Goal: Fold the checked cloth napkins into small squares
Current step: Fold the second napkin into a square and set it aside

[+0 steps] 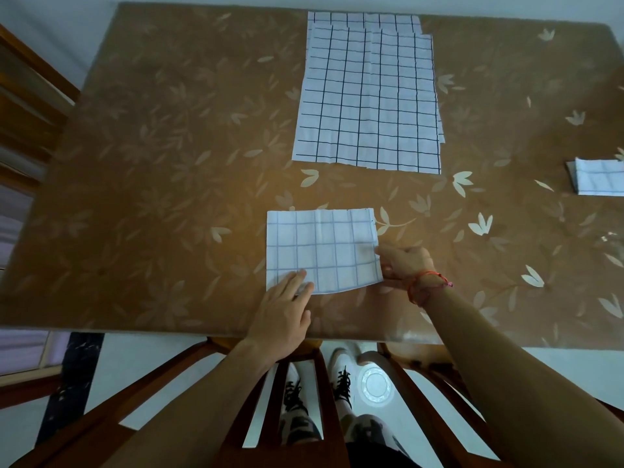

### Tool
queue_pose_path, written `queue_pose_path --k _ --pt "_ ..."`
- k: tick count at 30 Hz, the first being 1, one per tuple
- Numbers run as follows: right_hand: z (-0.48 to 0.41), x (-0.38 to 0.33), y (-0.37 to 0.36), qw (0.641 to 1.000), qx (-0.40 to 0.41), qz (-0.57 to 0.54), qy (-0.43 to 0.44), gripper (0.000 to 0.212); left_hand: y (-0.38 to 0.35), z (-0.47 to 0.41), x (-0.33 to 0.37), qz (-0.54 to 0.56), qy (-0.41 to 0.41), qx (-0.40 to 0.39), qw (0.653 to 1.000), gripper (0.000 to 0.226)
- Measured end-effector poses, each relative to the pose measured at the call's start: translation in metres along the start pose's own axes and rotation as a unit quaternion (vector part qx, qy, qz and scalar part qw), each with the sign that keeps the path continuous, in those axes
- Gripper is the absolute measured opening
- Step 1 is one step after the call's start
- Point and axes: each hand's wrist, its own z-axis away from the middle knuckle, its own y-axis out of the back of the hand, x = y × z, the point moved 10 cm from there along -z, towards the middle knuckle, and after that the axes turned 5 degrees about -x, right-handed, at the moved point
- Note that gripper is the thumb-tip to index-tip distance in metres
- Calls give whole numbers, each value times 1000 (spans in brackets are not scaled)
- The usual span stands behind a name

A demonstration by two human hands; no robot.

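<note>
A partly folded white napkin with a dark check [322,249] lies near the front edge of the table. My left hand [287,307] rests flat on its near left corner, fingers straight. At its right edge my right hand [403,263], with a red cord round the wrist, pinches the cloth with curled fingers. A stack of unfolded checked napkins [368,92] lies flat further back. One small folded napkin [599,177] sits at the right border of the view, cut off by it.
The table [169,197] wears a brown cover with a pale leaf print. A wooden chair back [304,383] stands against the near edge below my arms. More wooden furniture [23,106] is at the left.
</note>
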Motion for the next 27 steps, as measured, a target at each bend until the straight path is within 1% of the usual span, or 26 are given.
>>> queue_pose_path --k 1,2,3,5,8,10,13,16,18,20,23,27 --pt "3 -13 -5 999 9 11 29 18 0 0 0 1 -1 0 1000 52" --pt "24 -31 -10 998 26 32 45 21 0 0 -1 2 -1 1 1000 51" --pt "38 -44 -14 996 36 58 48 27 0 0 -2 5 -2 2 1000 51" --pt "43 -51 -19 996 33 65 48 31 0 0 -3 8 -1 0 1000 51" --pt "37 -49 -22 992 31 113 35 23 0 -1 -3 9 -1 -4 1000 51" --pt "41 -52 -25 989 34 135 46 19 2 -1 -2 9 -1 5 1000 52" --pt "42 -48 -24 990 26 127 57 13 6 -3 0 -1 9 21 1000 58" --pt "52 -38 -23 994 22 88 54 14 11 -6 8 -32 14 36 999 65" --pt "57 -29 -24 998 20 42 52 15 14 -10 17 -45 15 53 997 65" --pt "62 -18 -29 999 3 11 38 15 15 -13 25 -47 23 62 997 66" --pt "74 -6 -47 998 -63 -6 17 18 10 -17 33 -57 46 57 996 65" --pt "87 -7 -60 992 -126 3 31 13 3 -20 35 -58 68 29 996 63"
